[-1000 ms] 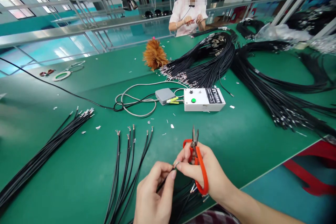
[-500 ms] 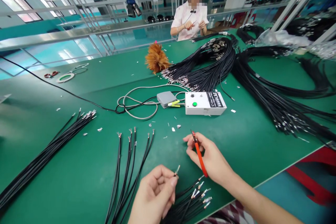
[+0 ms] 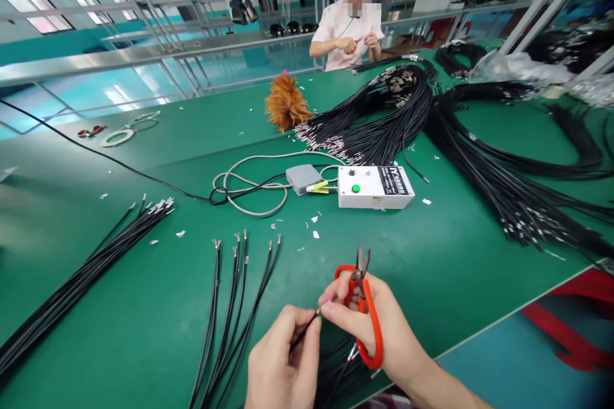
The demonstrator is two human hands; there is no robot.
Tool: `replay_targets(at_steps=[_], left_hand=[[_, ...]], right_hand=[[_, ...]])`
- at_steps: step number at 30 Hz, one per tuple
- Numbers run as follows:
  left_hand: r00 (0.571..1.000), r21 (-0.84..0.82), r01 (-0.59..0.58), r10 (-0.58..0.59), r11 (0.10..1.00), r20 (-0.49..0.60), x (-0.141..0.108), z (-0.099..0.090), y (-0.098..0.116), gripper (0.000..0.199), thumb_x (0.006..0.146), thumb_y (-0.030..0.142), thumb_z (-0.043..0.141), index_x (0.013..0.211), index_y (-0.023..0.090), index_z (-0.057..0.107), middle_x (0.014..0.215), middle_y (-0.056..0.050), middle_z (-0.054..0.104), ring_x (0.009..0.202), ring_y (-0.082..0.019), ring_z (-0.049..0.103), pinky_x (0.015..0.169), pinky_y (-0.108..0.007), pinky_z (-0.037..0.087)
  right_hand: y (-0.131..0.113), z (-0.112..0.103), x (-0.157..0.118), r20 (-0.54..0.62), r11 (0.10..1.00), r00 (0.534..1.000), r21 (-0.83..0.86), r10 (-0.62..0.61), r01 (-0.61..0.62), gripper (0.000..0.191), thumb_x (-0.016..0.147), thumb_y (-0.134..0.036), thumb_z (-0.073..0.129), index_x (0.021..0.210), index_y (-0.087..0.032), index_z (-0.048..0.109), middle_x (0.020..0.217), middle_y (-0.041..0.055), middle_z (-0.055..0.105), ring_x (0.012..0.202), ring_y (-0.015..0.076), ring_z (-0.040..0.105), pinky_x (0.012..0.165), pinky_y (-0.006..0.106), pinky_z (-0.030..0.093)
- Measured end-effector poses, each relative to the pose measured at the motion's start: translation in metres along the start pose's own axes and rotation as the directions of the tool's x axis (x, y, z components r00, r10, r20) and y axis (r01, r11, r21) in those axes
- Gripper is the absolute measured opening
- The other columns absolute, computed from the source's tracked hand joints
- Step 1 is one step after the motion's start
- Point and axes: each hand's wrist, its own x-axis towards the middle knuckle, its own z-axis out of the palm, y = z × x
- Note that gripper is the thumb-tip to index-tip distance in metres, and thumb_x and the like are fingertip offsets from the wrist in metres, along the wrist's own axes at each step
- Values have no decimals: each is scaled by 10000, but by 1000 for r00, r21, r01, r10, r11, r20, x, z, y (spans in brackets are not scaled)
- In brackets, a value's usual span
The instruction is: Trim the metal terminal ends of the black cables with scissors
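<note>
Counter [image 3: 460, 275]: green top, strewn with small pale scraps [image 3: 316, 235]; a metal shelf [image 3: 119, 53] and windows [image 3: 29, 0] stand behind it.
Left hand [image 3: 283, 361]: low centre, near the front edge of the counter; grip closed on a black cable [image 3: 300, 333], thumb pressed against the fingers.
Cable position: passes up through the left hand; its tip emerges between thumb and forefinger, facing the right hand.
Right hand [image 3: 378, 316]: grip closed around scissors [image 3: 359, 277]; thumb and forefinger tips meet at the cable tip. Whether they pinch it is too small to tell.
Scissors: red handles, blades apart, points directed away from the person.
Cable bunch [image 3: 338, 370]: beneath the right hand, partly hidden.
Loose cables [image 3: 237, 307]: flat on the counter, left of the left hand; bared wire ends face away from the person.
Left bundle [image 3: 86, 294]: black cables with pale ends, at far left.
White box [image 3: 374, 196]: beyond the hands; green button [image 3: 355, 188] on top. Grey block [image 3: 302, 177] sits just to its left.
Cable heap [image 3: 388, 121]: behind the white box; feather duster [image 3: 286, 102] lies just beside its left ends.
Co-worker [image 3: 343, 22]: far side of the counter, light top, both hands raised before the chest.
</note>
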Motion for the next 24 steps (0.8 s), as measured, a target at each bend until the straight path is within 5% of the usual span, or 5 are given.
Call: replay_targets(at_steps=[5, 12, 17, 20, 24], left_hand=[[991, -196, 132, -129, 972, 27, 2, 0, 4, 83, 788, 242, 649, 720, 199, 628, 559, 59, 516, 507, -107, 493, 517, -199, 394], [959, -308, 285, -271, 908, 87, 1, 1, 4, 179, 786, 360, 670, 756, 198, 600, 528, 68, 485, 464, -89, 385, 453, -186, 323], [990, -241, 141, -138, 960, 28, -3, 1, 1, 287, 831, 346, 604, 1100, 260, 661, 539, 44, 475, 469, -140, 408, 437, -229, 340], [999, -112, 46, -45, 993, 9, -5, 0, -1, 262, 834, 295, 594, 1057, 276, 730, 646, -26, 614, 512, -172, 475, 493, -269, 404], [989, -142, 143, -136, 979, 60, -4, -1, -1, 275, 831, 359, 600, 1057, 265, 726, 657, -20, 617, 505, -146, 468, 487, -248, 398]], right_hand=[[4, 4, -1, -60, 996, 997, 81, 38, -34, 385, 563, -290, 857, 660, -193, 497, 711, -6, 677, 686, 147, 624, 683, 265, 486], [5, 5, -6, -63, 1000, 998, 5, -9, 10, 346, 640, -307, 812, 675, -200, 485, 701, -11, 651, 667, 138, 592, 671, 264, 476], [5, 5, -12, -43, 978, 993, -183, -106, 97, 267, 757, -285, 712, 681, -203, 469, 716, -22, 595, 674, 132, 545, 672, 261, 441], [7, 7, -13, -44, 958, 990, -261, -133, 117, 240, 789, -282, 669, 688, -208, 465, 697, -26, 554, 657, 134, 512, 646, 266, 421], [8, 6, -14, -20, 914, 983, -370, -184, 164, 200, 818, -268, 628, 689, -210, 487, 710, -18, 582, 684, 143, 534, 690, 280, 417]])
